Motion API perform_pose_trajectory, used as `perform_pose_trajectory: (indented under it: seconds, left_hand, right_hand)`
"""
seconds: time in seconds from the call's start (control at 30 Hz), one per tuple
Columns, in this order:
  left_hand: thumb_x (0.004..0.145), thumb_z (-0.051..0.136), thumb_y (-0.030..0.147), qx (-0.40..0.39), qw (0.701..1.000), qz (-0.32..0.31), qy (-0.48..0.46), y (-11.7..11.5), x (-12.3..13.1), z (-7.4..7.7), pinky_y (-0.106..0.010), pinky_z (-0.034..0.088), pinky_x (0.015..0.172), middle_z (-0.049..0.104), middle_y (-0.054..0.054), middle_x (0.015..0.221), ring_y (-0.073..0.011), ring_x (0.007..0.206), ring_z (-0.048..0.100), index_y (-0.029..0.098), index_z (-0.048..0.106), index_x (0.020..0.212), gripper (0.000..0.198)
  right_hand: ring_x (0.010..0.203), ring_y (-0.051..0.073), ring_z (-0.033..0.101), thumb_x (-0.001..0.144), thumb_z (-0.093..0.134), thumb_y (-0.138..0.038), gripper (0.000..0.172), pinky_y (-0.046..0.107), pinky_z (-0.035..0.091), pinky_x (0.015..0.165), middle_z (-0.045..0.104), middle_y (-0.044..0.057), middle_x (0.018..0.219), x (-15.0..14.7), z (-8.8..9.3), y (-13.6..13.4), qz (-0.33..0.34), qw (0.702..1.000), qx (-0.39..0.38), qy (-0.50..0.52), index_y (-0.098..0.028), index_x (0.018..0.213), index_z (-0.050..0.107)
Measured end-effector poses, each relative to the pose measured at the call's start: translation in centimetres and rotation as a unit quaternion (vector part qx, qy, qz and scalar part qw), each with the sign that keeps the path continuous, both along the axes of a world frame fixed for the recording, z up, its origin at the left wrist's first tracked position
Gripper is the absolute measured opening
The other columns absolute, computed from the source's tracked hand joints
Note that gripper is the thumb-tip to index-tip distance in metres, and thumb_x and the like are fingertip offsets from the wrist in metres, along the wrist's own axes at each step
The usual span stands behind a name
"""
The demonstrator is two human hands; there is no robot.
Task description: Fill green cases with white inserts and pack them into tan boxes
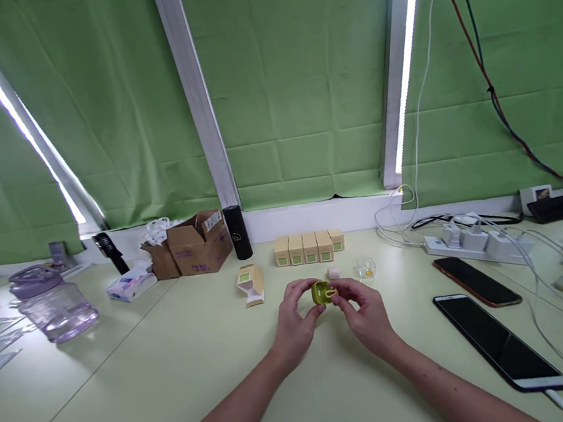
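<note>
Between the fingertips of my left hand point(296, 320) is a small olive-green case point(321, 293), its hollow side showing. My right hand point(366, 311) pinches a small pale loop-shaped piece point(331, 293) at the right side of the case. Just behind the hands lies a small white block point(333, 272), and a clear plastic piece point(365, 268) with a yellow spot sits to its right. An opened kraft carton point(251, 285) lies to the left. Several small kraft boxes point(303, 249) stand in a row behind.
A purple water bottle point(55, 305), tissue pack point(131, 284), cardboard box point(199, 245) and black cylinder point(237, 233) are at the left and back. On the right lie two phones point(499, 342) point(476, 281), a power strip point(479, 248) and loose white cables.
</note>
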State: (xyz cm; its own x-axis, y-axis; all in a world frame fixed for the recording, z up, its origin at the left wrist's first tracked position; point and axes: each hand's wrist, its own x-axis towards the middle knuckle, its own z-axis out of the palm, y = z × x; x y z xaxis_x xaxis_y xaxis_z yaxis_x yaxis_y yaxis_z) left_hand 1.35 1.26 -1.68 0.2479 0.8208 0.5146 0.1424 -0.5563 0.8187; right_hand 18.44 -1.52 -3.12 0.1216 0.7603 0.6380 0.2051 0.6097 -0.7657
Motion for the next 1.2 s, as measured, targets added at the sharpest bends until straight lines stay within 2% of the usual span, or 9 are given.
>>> perform_pose_trajectory:
  seconds: [0.13,0.27,0.43,0.6,0.83,1.2]
  left_hand:
    - [0.084,0.069,0.013,0.012,1.000,-0.010,0.004,-0.21,0.03,0.12,-0.044,0.048,0.108,0.063,-0.007,0.123,-0.0250,0.121,0.059,0.029,0.068,0.122,0.041]
    - [0.084,0.069,0.012,0.026,0.999,-0.019,0.019,-0.23,0.02,0.05,-0.045,0.048,0.108,0.062,-0.007,0.123,-0.0253,0.121,0.059,0.029,0.068,0.123,0.043]
    - [0.083,0.069,0.010,0.042,0.999,-0.021,0.027,-0.28,0.06,-0.07,-0.045,0.049,0.107,0.061,-0.008,0.123,-0.0260,0.120,0.059,0.029,0.068,0.123,0.044]
    - [0.081,0.070,0.010,0.049,0.998,-0.022,0.024,-0.30,0.08,-0.17,-0.046,0.049,0.107,0.062,-0.008,0.123,-0.0266,0.120,0.060,0.028,0.068,0.122,0.044]
    - [0.081,0.072,0.009,0.046,0.998,-0.026,0.028,-0.23,-0.03,-0.25,-0.045,0.050,0.107,0.061,-0.007,0.123,-0.0261,0.120,0.060,0.028,0.068,0.122,0.046]
    - [0.079,0.074,0.010,0.043,0.998,-0.040,0.027,-0.29,-0.14,-0.08,-0.045,0.051,0.106,0.061,-0.008,0.121,-0.0267,0.119,0.061,0.028,0.071,0.121,0.045]
  right_hand:
    - [0.085,0.021,0.069,0.098,0.057,-0.020,0.018,0.035,0.058,0.074,0.074,0.006,0.097,0.25,0.03,0.07,-0.052,0.991,0.076,-0.101,-0.025,0.108,0.071]
    - [0.093,0.023,0.067,0.097,0.055,-0.016,0.021,0.035,0.057,0.075,0.070,0.009,0.102,0.53,-0.25,0.28,-0.123,0.963,0.135,-0.197,-0.024,0.110,0.070]
    - [0.081,0.020,0.063,0.097,0.053,-0.014,0.022,0.032,0.051,0.066,0.064,0.008,0.095,0.63,-0.15,0.30,-0.176,0.934,0.167,-0.262,-0.021,0.108,0.070]
    - [0.077,0.020,0.058,0.098,0.051,-0.011,0.020,0.032,0.044,0.064,0.064,0.007,0.085,0.62,0.35,0.13,-0.193,0.910,0.197,-0.309,-0.019,0.102,0.069]
    - [0.073,0.020,0.053,0.098,0.051,-0.011,0.018,0.033,0.037,0.063,0.063,0.006,0.080,0.62,0.31,0.20,-0.204,0.893,0.206,-0.344,-0.019,0.097,0.067]
    - [0.071,0.018,0.054,0.099,0.052,-0.013,0.018,0.032,0.038,0.064,0.065,0.005,0.079,0.85,-0.16,0.46,-0.184,0.905,0.202,-0.326,-0.020,0.095,0.067]
